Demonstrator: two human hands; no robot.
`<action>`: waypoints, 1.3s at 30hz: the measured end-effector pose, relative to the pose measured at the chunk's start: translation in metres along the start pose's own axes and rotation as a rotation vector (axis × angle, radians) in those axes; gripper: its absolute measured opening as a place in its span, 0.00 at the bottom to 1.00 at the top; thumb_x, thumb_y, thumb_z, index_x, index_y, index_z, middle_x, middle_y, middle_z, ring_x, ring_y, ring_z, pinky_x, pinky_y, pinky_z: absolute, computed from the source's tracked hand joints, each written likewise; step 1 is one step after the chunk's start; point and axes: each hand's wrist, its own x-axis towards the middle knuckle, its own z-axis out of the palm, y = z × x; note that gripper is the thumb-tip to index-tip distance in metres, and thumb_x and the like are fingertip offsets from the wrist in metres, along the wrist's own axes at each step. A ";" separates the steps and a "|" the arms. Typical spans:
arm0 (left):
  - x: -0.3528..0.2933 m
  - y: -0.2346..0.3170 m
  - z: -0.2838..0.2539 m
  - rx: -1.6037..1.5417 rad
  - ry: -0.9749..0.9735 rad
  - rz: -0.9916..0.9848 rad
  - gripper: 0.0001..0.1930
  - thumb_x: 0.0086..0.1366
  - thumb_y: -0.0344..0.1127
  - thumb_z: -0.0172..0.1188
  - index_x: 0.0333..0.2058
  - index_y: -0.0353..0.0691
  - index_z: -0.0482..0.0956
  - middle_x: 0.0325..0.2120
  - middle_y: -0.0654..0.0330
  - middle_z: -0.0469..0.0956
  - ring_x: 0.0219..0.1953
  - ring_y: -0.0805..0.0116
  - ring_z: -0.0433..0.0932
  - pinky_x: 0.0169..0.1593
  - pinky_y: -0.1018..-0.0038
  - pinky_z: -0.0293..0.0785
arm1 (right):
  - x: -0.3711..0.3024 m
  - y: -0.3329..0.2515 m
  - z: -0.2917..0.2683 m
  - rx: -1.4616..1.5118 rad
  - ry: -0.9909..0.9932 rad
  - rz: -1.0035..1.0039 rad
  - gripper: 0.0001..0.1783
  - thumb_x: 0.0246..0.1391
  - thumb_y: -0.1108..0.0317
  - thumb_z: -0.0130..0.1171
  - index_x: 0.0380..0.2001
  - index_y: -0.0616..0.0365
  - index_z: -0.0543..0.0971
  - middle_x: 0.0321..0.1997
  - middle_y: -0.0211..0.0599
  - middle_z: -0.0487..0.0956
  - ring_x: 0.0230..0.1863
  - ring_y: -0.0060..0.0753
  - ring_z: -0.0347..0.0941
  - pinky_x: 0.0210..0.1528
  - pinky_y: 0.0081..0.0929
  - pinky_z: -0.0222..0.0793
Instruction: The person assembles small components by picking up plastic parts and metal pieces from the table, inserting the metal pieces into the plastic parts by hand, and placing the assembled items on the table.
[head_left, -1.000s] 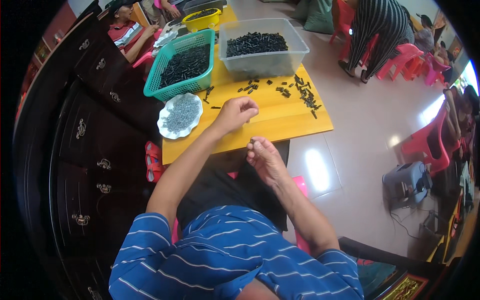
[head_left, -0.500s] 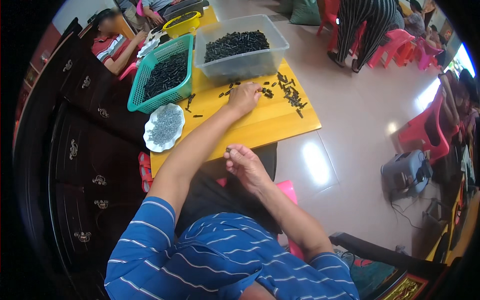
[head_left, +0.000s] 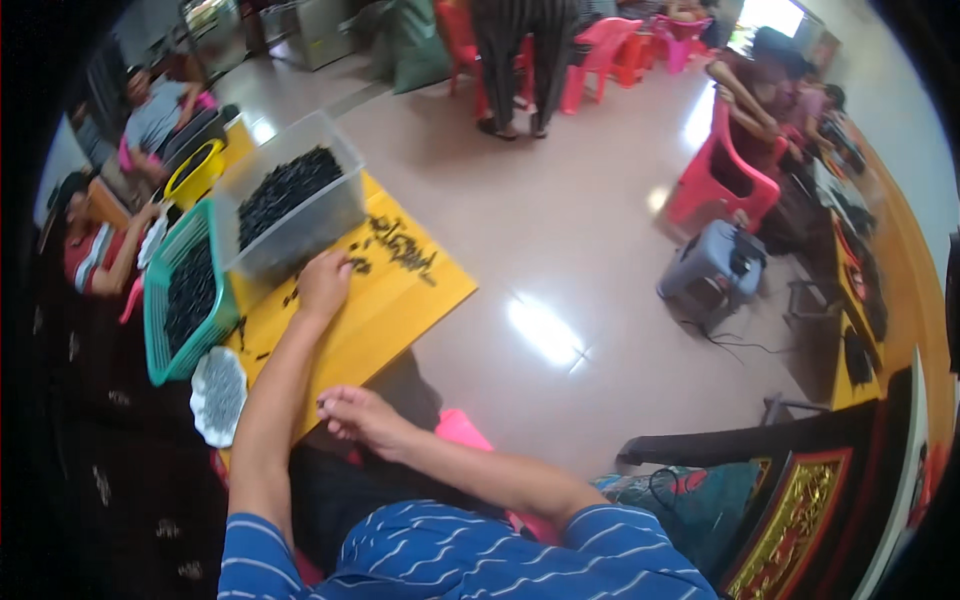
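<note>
My left hand (head_left: pixel 325 285) rests on the yellow table (head_left: pixel 410 305), fingers curled beside small black tubular parts (head_left: pixel 400 243) scattered there. What its fingertips hold, if anything, is hidden. Closer to my body, past the table's near edge, my right hand (head_left: pixel 365 418) pinches a small dark piece (head_left: pixel 321 404) between thumb and fingers. A clear plastic bin (head_left: pixel 300 225) heaped with black parts stands just beyond my left hand. Left of it sits a green perforated basket (head_left: pixel 158 325), also full of black parts. A white scalloped dish (head_left: pixel 212 432) of small silvery pieces lies beside my left forearm.
A yellow basin (head_left: pixel 210 165) stands at the table's far end, where other people sit. Dark drawers (head_left: pixel 110 450) line the left side. On the floor to the right are a grey-blue case (head_left: pixel 705 270) with a cable and a red plastic chair (head_left: pixel 715 190).
My view has swung to the right, so the table and containers appear farther left. My left hand stays among the black parts; my right hand still holds its small piece.
</note>
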 end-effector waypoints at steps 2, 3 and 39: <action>0.004 0.005 0.002 0.005 -0.018 0.000 0.05 0.59 0.33 0.60 0.32 0.40 0.81 0.30 0.50 0.80 0.36 0.47 0.79 0.40 0.56 0.74 | -0.001 -0.002 -0.001 0.009 -0.012 0.000 0.13 0.63 0.61 0.60 0.48 0.51 0.76 0.39 0.20 0.80 0.30 0.09 0.74 0.33 0.09 0.69; 0.006 0.006 0.003 0.032 -0.038 -0.031 0.05 0.59 0.34 0.60 0.31 0.41 0.80 0.31 0.51 0.80 0.36 0.47 0.79 0.40 0.54 0.74 | -0.004 -0.006 -0.001 -0.019 -0.022 0.018 0.13 0.63 0.58 0.60 0.48 0.49 0.75 0.39 0.20 0.79 0.33 0.10 0.73 0.39 0.13 0.69; -0.174 0.052 -0.129 -1.159 0.063 -0.580 0.07 0.67 0.27 0.59 0.42 0.35 0.79 0.31 0.63 0.82 0.30 0.80 0.78 0.37 0.82 0.76 | -0.012 -0.019 0.002 -0.019 0.099 0.047 0.12 0.62 0.64 0.61 0.47 0.52 0.75 0.38 0.28 0.81 0.33 0.18 0.76 0.40 0.19 0.74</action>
